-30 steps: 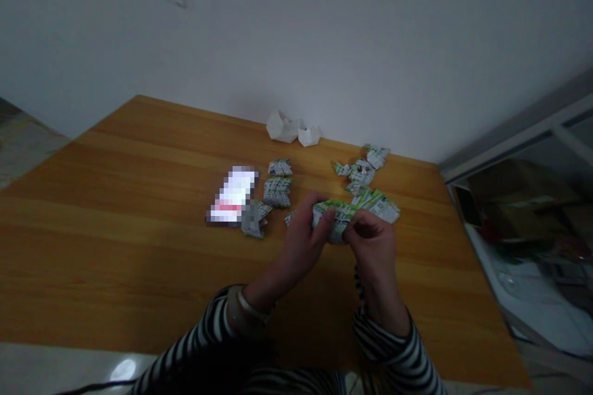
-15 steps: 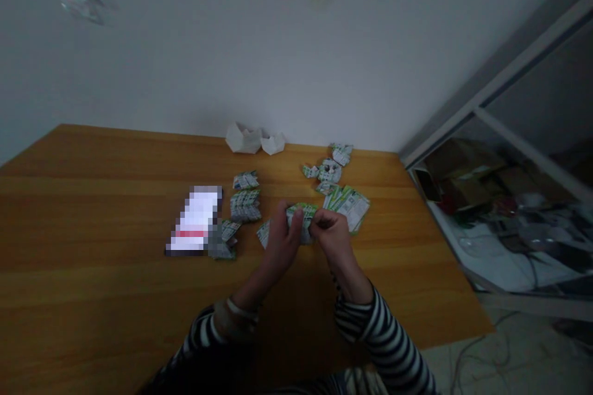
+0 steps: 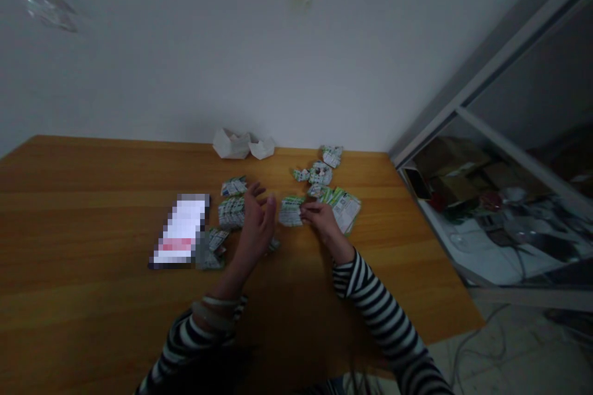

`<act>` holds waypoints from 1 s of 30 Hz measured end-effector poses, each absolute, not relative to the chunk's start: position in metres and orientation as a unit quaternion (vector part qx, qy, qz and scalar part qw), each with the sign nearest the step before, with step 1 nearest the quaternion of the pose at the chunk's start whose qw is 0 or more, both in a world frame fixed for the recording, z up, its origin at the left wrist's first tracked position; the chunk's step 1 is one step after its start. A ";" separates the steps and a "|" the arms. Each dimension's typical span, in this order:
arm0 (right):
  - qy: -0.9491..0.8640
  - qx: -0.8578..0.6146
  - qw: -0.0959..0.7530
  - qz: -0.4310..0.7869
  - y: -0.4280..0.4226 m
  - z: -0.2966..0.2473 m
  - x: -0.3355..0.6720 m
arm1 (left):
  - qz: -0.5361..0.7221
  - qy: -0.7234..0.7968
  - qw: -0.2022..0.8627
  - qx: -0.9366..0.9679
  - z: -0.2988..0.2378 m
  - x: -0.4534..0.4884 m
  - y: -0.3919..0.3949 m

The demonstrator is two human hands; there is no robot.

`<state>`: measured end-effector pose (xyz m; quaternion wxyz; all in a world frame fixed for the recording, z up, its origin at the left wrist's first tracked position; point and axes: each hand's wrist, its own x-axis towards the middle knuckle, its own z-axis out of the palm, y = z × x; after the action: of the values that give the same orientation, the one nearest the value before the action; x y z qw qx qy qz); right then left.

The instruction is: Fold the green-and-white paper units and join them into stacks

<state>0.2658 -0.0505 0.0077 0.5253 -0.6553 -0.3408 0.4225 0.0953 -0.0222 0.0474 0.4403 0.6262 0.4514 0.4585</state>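
My right hand (image 3: 322,219) pinches the right edge of a small green-and-white printed paper (image 3: 290,212), at or just above the tabletop. My left hand (image 3: 258,217) is apart from that paper, fingers spread with nothing visible in them. It partly covers a pleated piece of printed paper (image 3: 230,212). Behind that lies a smaller folded paper piece (image 3: 234,186), and nearer me another folded piece (image 3: 215,242) sits by the phone. A further scrap of printed paper (image 3: 273,245) shows partly from behind my left wrist. Flat printed sheets (image 3: 346,210) lie fanned out right of my right hand.
A phone (image 3: 180,231) with a lit, blurred screen lies left on the wooden table (image 3: 92,210). White folded paper shapes (image 3: 231,144) stand against the wall. Several crumpled or folded printed papers (image 3: 320,173) sit at the back right. A framed glass partition (image 3: 500,142) borders the right.
My left hand has let go of the printed paper and moved left, its fingers opening. My right hand still holds the paper's edge. The view has shifted slightly.
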 end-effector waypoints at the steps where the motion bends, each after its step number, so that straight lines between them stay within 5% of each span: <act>1: -0.361 -0.661 0.508 0.418 -0.048 0.007 0.266 | 0.456 0.450 0.439 0.630 0.049 0.093 -0.021; 7: -0.457 -0.732 0.431 0.264 -0.046 0.022 0.302 | 0.375 0.411 0.333 0.761 0.074 0.101 0.006; 11: -0.596 -0.754 0.259 0.090 -0.039 0.037 0.322 | 0.253 0.389 0.236 0.853 0.088 0.139 0.054; 15: -0.627 -0.749 0.191 0.101 -0.027 0.038 0.322 | 0.167 0.409 0.243 0.864 0.071 0.183 0.100; 23: -0.558 -0.747 0.330 0.147 -0.019 0.017 0.325 | 0.107 0.332 0.270 0.897 0.027 0.212 0.119; 30: -0.411 -0.697 0.542 0.228 -0.024 0.032 0.337 | 0.156 0.305 0.290 0.894 0.064 0.160 0.107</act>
<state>0.3373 -0.0243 0.0319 0.5418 -0.6967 -0.4110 0.2285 0.1600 0.1071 0.0644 0.2896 0.8936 0.3053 0.1564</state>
